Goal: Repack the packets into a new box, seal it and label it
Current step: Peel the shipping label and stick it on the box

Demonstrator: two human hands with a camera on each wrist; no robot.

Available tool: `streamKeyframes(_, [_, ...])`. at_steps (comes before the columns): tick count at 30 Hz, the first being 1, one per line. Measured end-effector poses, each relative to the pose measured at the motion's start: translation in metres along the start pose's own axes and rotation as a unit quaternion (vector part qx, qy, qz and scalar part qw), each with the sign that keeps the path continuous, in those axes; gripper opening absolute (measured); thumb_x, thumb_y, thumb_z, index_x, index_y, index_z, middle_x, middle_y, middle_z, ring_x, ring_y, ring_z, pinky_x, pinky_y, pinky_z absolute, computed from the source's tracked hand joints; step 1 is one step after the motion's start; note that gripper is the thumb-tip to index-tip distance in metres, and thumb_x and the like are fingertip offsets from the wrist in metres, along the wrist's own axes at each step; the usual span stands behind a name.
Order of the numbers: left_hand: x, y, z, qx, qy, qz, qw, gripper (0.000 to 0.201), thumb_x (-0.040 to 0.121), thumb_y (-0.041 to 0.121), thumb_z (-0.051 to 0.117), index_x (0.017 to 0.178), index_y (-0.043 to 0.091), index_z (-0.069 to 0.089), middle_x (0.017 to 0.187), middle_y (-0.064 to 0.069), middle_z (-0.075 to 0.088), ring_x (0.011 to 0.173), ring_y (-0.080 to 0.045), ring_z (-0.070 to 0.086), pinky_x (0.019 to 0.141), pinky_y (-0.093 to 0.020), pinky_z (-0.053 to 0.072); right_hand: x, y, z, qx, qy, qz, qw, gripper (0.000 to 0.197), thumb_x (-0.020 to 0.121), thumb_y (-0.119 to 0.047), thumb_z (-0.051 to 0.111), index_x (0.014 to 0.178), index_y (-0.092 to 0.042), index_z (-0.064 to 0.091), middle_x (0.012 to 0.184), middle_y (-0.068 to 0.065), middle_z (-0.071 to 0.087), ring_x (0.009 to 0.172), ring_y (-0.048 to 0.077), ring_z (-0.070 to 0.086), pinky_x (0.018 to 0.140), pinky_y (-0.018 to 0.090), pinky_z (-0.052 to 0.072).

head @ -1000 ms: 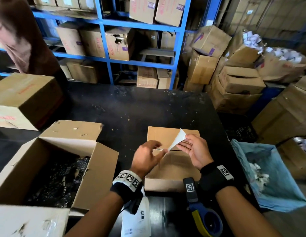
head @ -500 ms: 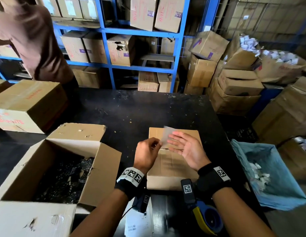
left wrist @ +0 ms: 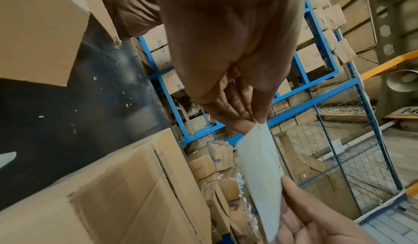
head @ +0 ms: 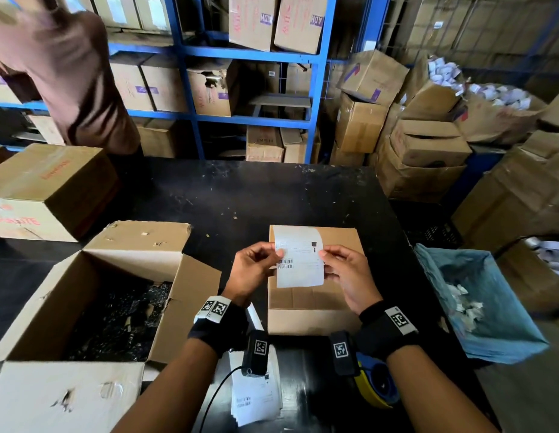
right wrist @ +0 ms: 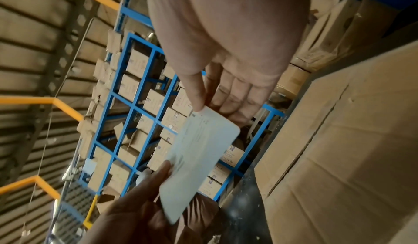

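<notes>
A white printed label with barcodes is held flat, face up, above a closed small cardboard box on the black table. My left hand pinches the label's left edge and my right hand pinches its right edge. The left wrist view shows the label edge-on between both hands. In the right wrist view the label hangs between thumb and fingers. An open larger box at the left holds dark packets.
A blue-and-yellow tape dispenser and a stack of label sheets lie near the front edge. A lined bin with paper scraps stands at the right. A closed box sits at the left; a person stands by blue shelving.
The label was being peeled and turned between my hands; now it is spread flat, print up, held by both edges over the small box.
</notes>
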State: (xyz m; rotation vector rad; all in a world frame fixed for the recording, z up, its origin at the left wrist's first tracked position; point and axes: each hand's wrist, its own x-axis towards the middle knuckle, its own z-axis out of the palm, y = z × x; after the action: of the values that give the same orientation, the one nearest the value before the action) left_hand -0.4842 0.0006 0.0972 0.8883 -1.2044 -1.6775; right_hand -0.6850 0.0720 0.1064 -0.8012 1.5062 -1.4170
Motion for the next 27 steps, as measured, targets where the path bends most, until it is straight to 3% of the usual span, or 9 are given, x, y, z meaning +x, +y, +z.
streamKeyframes(3, [-0.001, -0.003, -0.004, 0.014, 0.0, -0.01, 1.0, 0.021, 0.091, 0.01, 0.071, 0.108, -0.002, 0.07, 0.107, -0.014, 0.076, 0.1, -0.03, 0.073, 0.082, -0.04, 0.061, -0.004, -0.001, 0.003, -0.029, 0.016, -0.021, 0.999, 0.004, 0.096, -0.008, 0.068, 0.099, -0.01, 0.072, 0.095, 0.0, 0.08, 0.08, 0.016, 0.076, 0.06, 0.025, 0.056])
streamKeyframes(9, [0.0, -0.007, -0.01, 0.054, 0.009, -0.018, 0.998, 0.019, 0.093, 0.011, 0.068, 0.11, 0.005, 0.073, 0.108, -0.009, 0.077, 0.101, -0.027, 0.073, 0.088, -0.048, 0.06, -0.006, 0.002, 0.007, -0.091, 0.063, -0.058, 0.992, 0.007, 0.093, -0.01, 0.073, 0.091, -0.017, 0.075, 0.097, -0.001, 0.078, 0.086, 0.017, 0.076, 0.06, 0.03, 0.06])
streamKeyframes(14, [0.002, -0.005, -0.011, 0.018, 0.008, -0.041, 0.999, 0.039, 0.091, 0.008, 0.071, 0.125, 0.024, 0.062, 0.1, -0.013, 0.077, 0.093, -0.025, 0.075, 0.08, -0.036, 0.062, -0.012, 0.002, 0.003, -0.088, 0.069, -0.051, 0.992, 0.006, 0.092, -0.008, 0.073, 0.095, -0.012, 0.076, 0.093, 0.0, 0.08, 0.077, 0.016, 0.076, 0.062, 0.031, 0.061])
streamKeyframes(17, [0.002, -0.006, -0.01, 0.046, 0.0, -0.053, 0.998, 0.024, 0.09, 0.01, 0.072, 0.114, 0.008, 0.073, 0.101, -0.015, 0.077, 0.084, -0.021, 0.073, 0.074, -0.034, 0.062, -0.016, 0.005, 0.0, -0.089, 0.077, -0.04, 0.992, 0.007, 0.092, -0.009, 0.074, 0.095, -0.014, 0.077, 0.09, -0.001, 0.08, 0.073, 0.019, 0.076, 0.063, 0.032, 0.063])
streamKeyframes(19, [0.002, -0.01, -0.007, 0.067, -0.006, -0.054, 0.996, 0.016, 0.09, 0.011, 0.072, 0.105, 0.006, 0.076, 0.099, -0.013, 0.077, 0.076, -0.015, 0.071, 0.071, -0.032, 0.061, -0.018, 0.007, -0.004, -0.088, 0.088, -0.035, 0.992, 0.007, 0.091, -0.01, 0.075, 0.096, -0.015, 0.077, 0.09, 0.0, 0.08, 0.072, 0.02, 0.075, 0.065, 0.033, 0.064])
streamKeyframes(22, [0.003, -0.013, 0.001, 0.068, -0.012, -0.056, 0.996, 0.015, 0.09, 0.011, 0.072, 0.104, 0.005, 0.075, 0.098, -0.011, 0.077, 0.077, -0.018, 0.071, 0.074, -0.034, 0.062, -0.015, 0.011, -0.014, -0.079, 0.1, -0.028, 0.991, 0.009, 0.089, -0.011, 0.077, 0.096, -0.016, 0.078, 0.087, 0.001, 0.08, 0.07, 0.023, 0.074, 0.068, 0.037, 0.065])
streamKeyframes(27, [0.012, -0.018, 0.022, 0.07, 0.014, -0.053, 0.996, 0.014, 0.09, 0.008, 0.072, 0.102, 0.0, 0.074, 0.098, -0.017, 0.076, 0.076, -0.021, 0.066, 0.066, -0.028, 0.059, -0.003, 0.01, -0.034, -0.064, 0.081, -0.013, 0.995, 0.015, 0.09, -0.012, 0.077, 0.104, -0.013, 0.078, 0.087, 0.002, 0.08, 0.075, 0.027, 0.077, 0.058, 0.035, 0.063])
